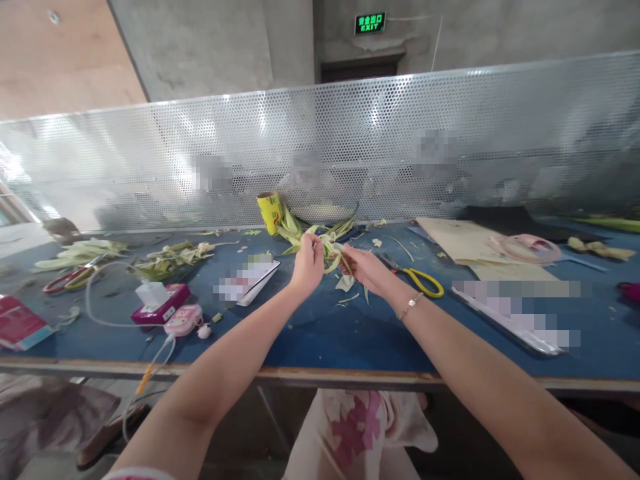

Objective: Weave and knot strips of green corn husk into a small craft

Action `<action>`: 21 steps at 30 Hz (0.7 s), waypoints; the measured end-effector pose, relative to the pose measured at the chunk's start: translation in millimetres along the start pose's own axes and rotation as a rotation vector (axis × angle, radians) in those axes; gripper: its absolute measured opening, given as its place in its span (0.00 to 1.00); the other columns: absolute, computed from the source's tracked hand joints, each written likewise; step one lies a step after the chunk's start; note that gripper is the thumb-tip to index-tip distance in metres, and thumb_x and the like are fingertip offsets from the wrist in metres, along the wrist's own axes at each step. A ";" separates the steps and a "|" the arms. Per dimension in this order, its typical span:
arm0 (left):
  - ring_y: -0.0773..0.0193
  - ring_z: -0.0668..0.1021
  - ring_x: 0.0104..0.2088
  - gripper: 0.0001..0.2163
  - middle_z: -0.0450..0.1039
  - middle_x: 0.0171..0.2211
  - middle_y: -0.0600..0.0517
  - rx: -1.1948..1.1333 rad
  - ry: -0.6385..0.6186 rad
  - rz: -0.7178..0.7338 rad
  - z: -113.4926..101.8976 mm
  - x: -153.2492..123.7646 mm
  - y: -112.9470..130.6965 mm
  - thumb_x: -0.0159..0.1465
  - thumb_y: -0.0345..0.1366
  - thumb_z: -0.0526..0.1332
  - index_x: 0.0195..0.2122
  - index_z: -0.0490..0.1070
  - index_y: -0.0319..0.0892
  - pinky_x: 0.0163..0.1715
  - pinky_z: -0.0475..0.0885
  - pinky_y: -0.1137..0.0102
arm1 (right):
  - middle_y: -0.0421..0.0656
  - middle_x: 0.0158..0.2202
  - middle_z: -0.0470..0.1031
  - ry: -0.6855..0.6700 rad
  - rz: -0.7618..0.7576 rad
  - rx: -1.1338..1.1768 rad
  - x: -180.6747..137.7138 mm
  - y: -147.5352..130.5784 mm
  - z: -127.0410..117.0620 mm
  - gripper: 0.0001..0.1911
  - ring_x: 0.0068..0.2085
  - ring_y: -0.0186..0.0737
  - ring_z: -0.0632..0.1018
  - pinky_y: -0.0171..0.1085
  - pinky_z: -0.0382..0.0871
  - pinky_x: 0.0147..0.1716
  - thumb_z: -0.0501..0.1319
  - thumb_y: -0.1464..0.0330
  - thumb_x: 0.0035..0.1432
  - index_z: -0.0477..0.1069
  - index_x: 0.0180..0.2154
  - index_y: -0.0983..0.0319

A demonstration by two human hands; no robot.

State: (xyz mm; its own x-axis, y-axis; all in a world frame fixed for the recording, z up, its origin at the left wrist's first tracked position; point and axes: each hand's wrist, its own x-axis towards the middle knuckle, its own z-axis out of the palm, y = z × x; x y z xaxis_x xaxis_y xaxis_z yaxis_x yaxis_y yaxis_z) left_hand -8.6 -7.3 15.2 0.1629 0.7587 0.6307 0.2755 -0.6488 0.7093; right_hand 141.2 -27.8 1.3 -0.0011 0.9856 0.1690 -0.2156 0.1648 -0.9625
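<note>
Both my arms reach out over a blue-topped table. My left hand is closed, pinching pale green leaf strips at their upper part. My right hand is closed on the same bundle from the right side, a thin bracelet on its wrist. The strips hang between the two hands, a little above the table. More long green leaves lie just behind them, beside a yellow roll.
Yellow-handled scissors lie right of my right hand. A pink tissue box, a pink gadget with a cable and red scissors sit at left among leaf piles. A perforated metal screen backs the table. Brown paper lies at right.
</note>
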 end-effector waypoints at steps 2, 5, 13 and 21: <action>0.71 0.62 0.16 0.02 0.57 0.15 0.62 -0.031 -0.021 -0.002 2.9 -1.5 -1.2 0.64 0.34 0.52 0.35 0.56 0.45 0.22 0.56 0.73 | 0.36 0.21 0.68 -0.016 -0.004 0.060 -2.4 -1.1 3.0 0.19 0.22 0.28 0.66 0.31 0.60 0.21 0.68 0.54 0.42 0.69 0.25 0.62; 0.72 0.62 0.15 0.04 0.58 0.14 0.62 -0.135 -0.036 -0.055 7.2 -2.5 1.3 0.65 0.35 0.52 0.34 0.56 0.45 0.21 0.57 0.74 | 0.32 0.20 0.63 -0.029 0.007 0.152 -3.1 -1.0 4.1 0.19 0.20 0.25 0.62 0.30 0.56 0.19 0.71 0.58 0.39 0.67 0.26 0.61; 0.74 0.65 0.15 0.12 0.62 0.17 0.60 -0.725 -0.003 -0.558 17.5 0.4 10.4 0.61 0.44 0.59 0.31 0.59 0.42 0.18 0.61 0.76 | 0.30 0.21 0.59 -0.044 -0.020 0.282 -2.6 -0.7 3.7 0.21 0.19 0.22 0.59 0.27 0.52 0.17 0.73 0.62 0.38 0.63 0.27 0.61; 0.76 0.69 0.18 0.12 0.66 0.18 0.56 -0.789 -0.145 -0.633 21.9 -3.8 11.3 0.57 0.41 0.64 0.26 0.66 0.37 0.22 0.67 0.78 | 0.32 0.19 0.58 0.021 -0.219 -0.040 -4.0 5.6 8.5 0.20 0.19 0.25 0.58 0.31 0.50 0.18 0.67 0.55 0.46 0.60 0.25 0.60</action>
State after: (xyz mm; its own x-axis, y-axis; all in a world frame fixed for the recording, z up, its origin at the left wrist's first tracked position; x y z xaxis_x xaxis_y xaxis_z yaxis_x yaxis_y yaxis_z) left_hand 14.6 -16.3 13.9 0.3318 0.9414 0.0610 -0.3435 0.0603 0.9372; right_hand 131.7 -31.2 -2.9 0.0615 0.9266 0.3711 -0.1696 0.3761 -0.9109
